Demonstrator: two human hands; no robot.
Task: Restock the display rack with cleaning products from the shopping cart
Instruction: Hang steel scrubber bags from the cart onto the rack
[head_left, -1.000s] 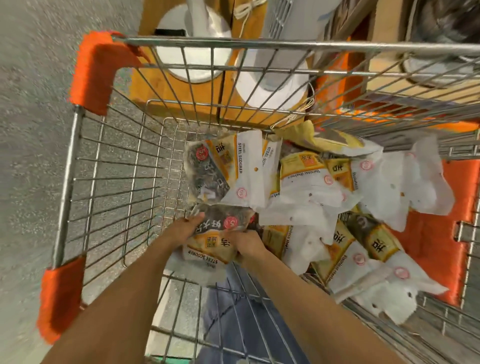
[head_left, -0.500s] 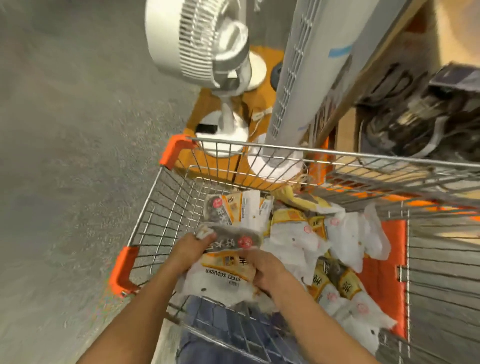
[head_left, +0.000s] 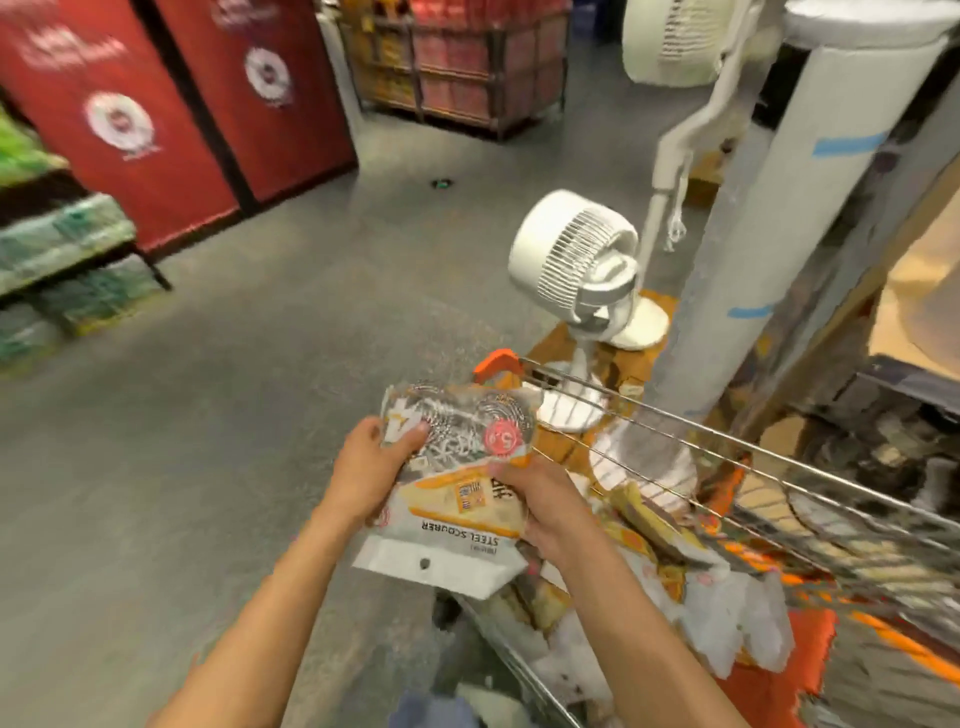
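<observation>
Both hands hold one steel scourer pack (head_left: 457, 483) above the near left corner of the shopping cart (head_left: 727, 447). The left hand (head_left: 371, 467) grips the pack's left edge, thumb on its clear window; the right hand (head_left: 540, 512) grips its right edge, thumb on the front. The printed label reads upside down, the white hang tab pointing toward the person. More packs (head_left: 665, 566) lie in the cart, right of the hands. Beyond the hands stand a small white fan (head_left: 576, 265) and a tower fan (head_left: 795, 208); red panels (head_left: 171, 104) stand far left.
</observation>
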